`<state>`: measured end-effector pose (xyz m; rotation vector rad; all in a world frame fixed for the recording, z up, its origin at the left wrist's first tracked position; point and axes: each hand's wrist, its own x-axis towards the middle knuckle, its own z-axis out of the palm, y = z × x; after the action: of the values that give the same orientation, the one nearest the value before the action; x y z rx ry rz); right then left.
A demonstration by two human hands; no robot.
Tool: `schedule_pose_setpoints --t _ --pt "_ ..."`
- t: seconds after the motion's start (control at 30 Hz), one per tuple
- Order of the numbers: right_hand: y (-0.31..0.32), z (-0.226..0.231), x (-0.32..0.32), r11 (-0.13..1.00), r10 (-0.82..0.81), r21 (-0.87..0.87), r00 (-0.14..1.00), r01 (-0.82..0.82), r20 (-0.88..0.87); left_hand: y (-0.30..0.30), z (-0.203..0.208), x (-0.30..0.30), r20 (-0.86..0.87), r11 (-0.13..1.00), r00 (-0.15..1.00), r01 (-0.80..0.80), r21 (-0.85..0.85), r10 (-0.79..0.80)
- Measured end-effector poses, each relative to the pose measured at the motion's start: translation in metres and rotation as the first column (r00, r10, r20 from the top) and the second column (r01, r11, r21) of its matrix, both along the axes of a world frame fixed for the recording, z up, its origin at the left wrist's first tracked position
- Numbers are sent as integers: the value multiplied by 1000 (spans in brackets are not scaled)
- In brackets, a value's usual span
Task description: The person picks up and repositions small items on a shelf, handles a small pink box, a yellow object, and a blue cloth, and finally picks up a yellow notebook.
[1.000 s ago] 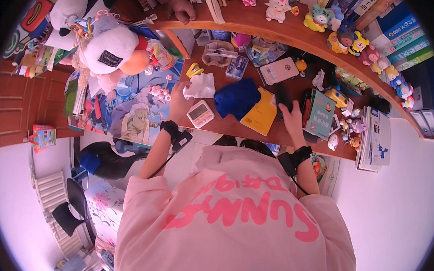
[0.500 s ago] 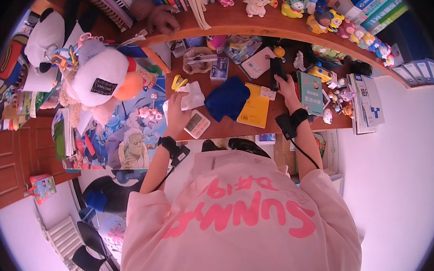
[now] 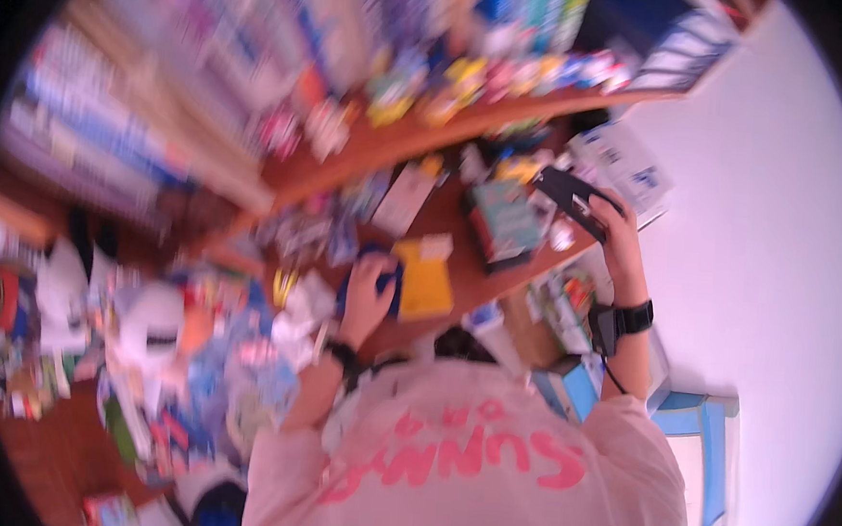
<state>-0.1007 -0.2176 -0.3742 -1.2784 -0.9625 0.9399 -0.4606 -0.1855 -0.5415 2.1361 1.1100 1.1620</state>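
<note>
My right hand (image 3: pixel 619 238) is raised over the right end of the desk. It is closed around a long black object (image 3: pixel 575 203) with a small pale mark, whose kind I cannot make out. My left hand (image 3: pixel 369 287) is on a dark blue cloth (image 3: pixel 396 298), its fingers curled onto the fabric, though blur softens them. Beside the cloth lies a yellow notebook (image 3: pixel 425 284). Crumpled white tissue (image 3: pixel 305 306) and a small yellow item (image 3: pixel 285 286) are left of my left hand. A green book (image 3: pixel 507 218) lies below and left of the black object.
A shelf (image 3: pixel 350 170) with books and several small figurines runs along the back. Papers (image 3: pixel 622 164) are stacked at the desk's right end by the white wall. Plush toys (image 3: pixel 148 319) crowd the left. Blue-and-white furniture (image 3: pixel 710 421) stands at lower right.
The view has turned and is blurred. My right hand has lifted the black object and carried it rightward past the green book. My left hand has moved from near the tissue onto the blue cloth.
</note>
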Motion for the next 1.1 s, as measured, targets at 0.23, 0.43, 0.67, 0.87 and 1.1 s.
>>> schedule_pose_setpoints --t 0.23,0.43,0.67,0.87,1.1 --pt "9 140 134 816 -462 460 874 351 153 -10 -29 39 -107 993 993 35 -110 -46" --pt "70 261 248 492 -700 776 709 394 84 -15 -21 87 -130 992 988 -92 -84 80" --pt "197 333 365 468 -745 819 646 332 163 -35 -25 152 -89 951 952 -299 -74 293" --pt "268 344 444 579 -720 741 639 338 271 -51 -24 208 -50 921 930 -367 -132 364" --pt "305 315 371 517 -846 825 287 229 450 -107 -32 201 -50 795 817 -572 -201 575"
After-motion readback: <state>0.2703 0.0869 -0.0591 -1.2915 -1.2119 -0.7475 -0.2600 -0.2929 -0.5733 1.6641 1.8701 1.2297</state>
